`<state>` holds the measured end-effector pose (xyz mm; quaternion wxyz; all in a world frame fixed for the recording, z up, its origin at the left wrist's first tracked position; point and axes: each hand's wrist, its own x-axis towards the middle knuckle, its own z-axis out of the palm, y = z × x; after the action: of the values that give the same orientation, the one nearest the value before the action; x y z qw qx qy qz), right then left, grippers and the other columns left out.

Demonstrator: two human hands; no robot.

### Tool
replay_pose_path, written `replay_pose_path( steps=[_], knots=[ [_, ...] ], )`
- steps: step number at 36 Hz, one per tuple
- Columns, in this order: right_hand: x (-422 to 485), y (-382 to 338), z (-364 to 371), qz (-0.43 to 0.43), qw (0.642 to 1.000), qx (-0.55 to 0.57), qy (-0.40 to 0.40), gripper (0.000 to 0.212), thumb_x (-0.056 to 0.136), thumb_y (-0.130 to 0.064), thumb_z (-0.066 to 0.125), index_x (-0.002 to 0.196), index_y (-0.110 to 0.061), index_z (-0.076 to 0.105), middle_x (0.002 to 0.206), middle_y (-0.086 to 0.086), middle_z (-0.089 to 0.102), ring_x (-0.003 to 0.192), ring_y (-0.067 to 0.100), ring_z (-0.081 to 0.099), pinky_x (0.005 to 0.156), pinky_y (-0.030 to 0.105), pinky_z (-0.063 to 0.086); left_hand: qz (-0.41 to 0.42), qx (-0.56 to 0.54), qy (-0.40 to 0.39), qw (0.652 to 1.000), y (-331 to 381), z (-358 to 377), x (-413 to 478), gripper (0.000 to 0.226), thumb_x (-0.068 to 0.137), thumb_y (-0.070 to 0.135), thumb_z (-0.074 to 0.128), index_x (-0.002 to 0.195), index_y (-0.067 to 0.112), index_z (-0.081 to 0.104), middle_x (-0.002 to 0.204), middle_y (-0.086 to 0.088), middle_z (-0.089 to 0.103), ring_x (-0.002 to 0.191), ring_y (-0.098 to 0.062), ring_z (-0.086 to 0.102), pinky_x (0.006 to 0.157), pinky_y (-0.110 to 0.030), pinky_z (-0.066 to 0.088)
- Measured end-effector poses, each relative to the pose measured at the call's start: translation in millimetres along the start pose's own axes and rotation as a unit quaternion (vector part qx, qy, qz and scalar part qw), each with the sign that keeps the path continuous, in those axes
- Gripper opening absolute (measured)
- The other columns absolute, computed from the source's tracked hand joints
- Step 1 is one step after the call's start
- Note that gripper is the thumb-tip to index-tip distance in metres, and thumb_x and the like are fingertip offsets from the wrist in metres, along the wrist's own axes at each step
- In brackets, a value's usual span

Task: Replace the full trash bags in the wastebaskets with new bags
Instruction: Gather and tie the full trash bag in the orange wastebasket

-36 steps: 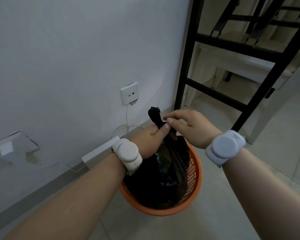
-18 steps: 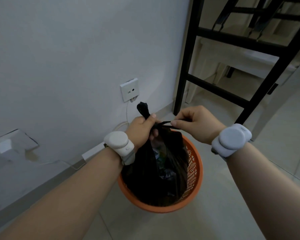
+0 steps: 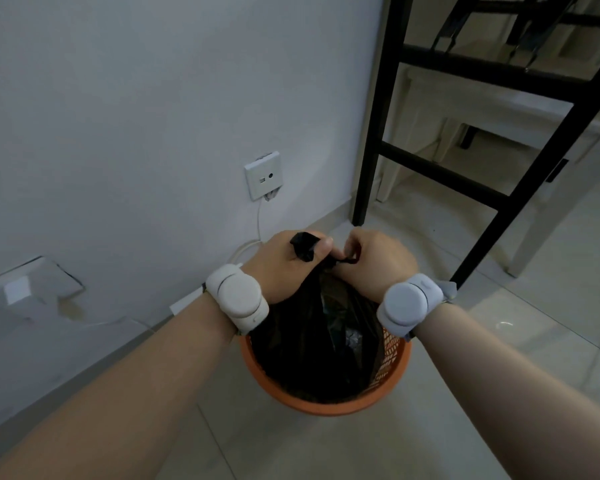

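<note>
Bag (image 3: 312, 344), black and glossy, sits in an orange mesh basket (image 3: 326, 405) on the floor at 6 o'clock of the view; its top is gathered into a twisted neck that rises above the rim, and pale crumpled rubbish shows faintly through the thin plastic. The left hand (image 3: 284, 265), at 11 o'clock of the basket, is closed round the neck, with a black tail of plastic sticking up between thumb and fingers (image 3: 323, 245). The right hand (image 3: 378, 261), at 1 o'clock of the basket and touching the left, is curled shut, pinching a thin black strand of the bag. Each wrist carries a round white band (image 3: 238, 299).

At 9 o'clock the grey-white wall (image 3: 136, 98) has a broken patch (image 3: 32, 289) low down. A white socket (image 3: 264, 174) sits on the wall at 11 o'clock of the hands, with a white cable (image 3: 258, 220) dropping from it toward the skirting. The floor (image 3: 499, 341) is pale glossy tile. At 1 to 2 o'clock stands a black frame (image 3: 430, 164) with crossbars, and pale furniture behind it.
</note>
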<state>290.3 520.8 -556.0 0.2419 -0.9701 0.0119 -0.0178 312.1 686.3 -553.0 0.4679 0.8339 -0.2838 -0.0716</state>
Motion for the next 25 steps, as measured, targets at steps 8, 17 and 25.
replay_pose_path(
  steps=[8,17,25],
  knots=[
    [4.0,10.5,12.8,-0.032,0.998,0.058,0.018,0.011,0.083,-0.022,0.057,0.073,-0.022,0.054,0.081,0.004,0.061,0.083,0.029,0.057,0.069,0.036,0.046,0.127,0.057,0.105,0.985,-17.5,20.9,-9.4,0.036,0.094,0.039,0.042,0.103,0.018,0.07,0.108,0.001,0.052,0.101,-0.018,0.056,0.092,-0.032,0.045],
    [-2.0,3.7,12.0,-0.031,0.947,0.314,-0.052,0.026,0.084,0.01,0.048,0.075,-0.013,0.059,0.073,-0.001,0.055,0.061,-0.005,0.053,0.059,0.005,0.039,0.153,0.095,0.129,0.975,-31.8,43.4,-26.6,0.034,0.095,0.027,0.045,0.122,0.014,0.061,0.115,0.002,0.046,0.107,-0.005,0.048,0.093,-0.017,0.04],
    [0.7,15.7,9.2,0.06,0.786,0.596,-0.151,0.022,0.081,-0.014,0.063,0.089,0.006,0.061,0.078,0.019,0.059,0.068,0.025,0.059,0.067,0.031,0.051,0.178,0.095,0.118,0.972,-24.6,40.0,-22.8,0.034,0.096,0.022,0.043,0.118,0.004,0.062,0.117,-0.009,0.059,0.11,-0.015,0.055,0.095,-0.027,0.045]
  ],
)
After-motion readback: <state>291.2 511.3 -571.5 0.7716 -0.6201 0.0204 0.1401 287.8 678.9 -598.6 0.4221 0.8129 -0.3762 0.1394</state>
